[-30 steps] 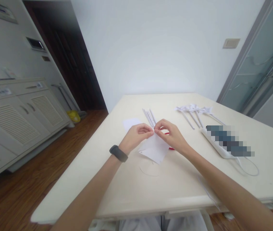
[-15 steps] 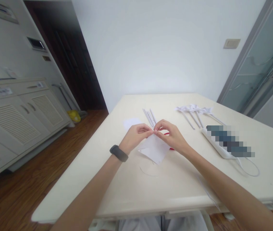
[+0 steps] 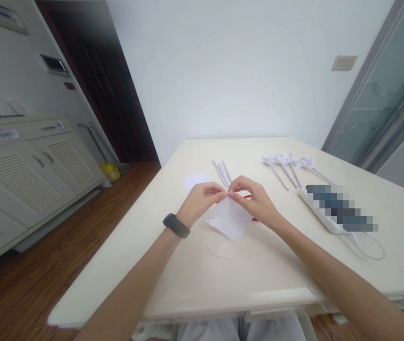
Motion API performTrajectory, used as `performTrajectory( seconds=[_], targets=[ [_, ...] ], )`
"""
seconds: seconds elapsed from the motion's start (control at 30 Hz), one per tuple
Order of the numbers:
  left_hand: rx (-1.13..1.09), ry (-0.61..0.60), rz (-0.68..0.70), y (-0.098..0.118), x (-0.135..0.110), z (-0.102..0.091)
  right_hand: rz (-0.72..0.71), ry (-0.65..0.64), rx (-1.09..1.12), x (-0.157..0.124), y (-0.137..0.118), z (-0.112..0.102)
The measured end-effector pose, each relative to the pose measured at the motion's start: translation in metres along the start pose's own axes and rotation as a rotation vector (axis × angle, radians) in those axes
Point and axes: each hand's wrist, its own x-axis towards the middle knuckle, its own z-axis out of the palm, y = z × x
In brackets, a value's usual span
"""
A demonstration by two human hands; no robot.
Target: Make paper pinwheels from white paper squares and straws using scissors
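Between my hands is a white sheet of paper (image 3: 228, 220) with cut corners, held up by its far corner. My left hand (image 3: 204, 199), with a dark band on the wrist, pinches that corner from the left. From the right, my right hand (image 3: 252, 196) pinches the same spot, fingertips meeting the left ones. Several white paper sticks (image 3: 221, 173) lie just beyond my fingers. Something red (image 3: 247, 197), partly hidden, lies under my right hand. Another white paper piece (image 3: 195, 181) rests behind my left hand. A thin wire (image 3: 219, 257) curves on the table nearer to me.
Several white paper pinwheels (image 3: 287, 160) on sticks lie at the back right of the cream table (image 3: 116, 265). Nearer stands a white holder (image 3: 321, 215) under a blurred patch, with a cord (image 3: 380, 246). A thin strand (image 3: 308, 284) hangs over the front edge.
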Motion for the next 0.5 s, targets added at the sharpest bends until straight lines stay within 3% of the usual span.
performTrajectory(
  seconds=[0.5],
  targets=[
    [0.015, 0.008, 0.018, 0.0015, 0.0004, 0.0001, 0.017, -0.009, 0.007, 0.0004, 0.0033, 0.0]
  ],
)
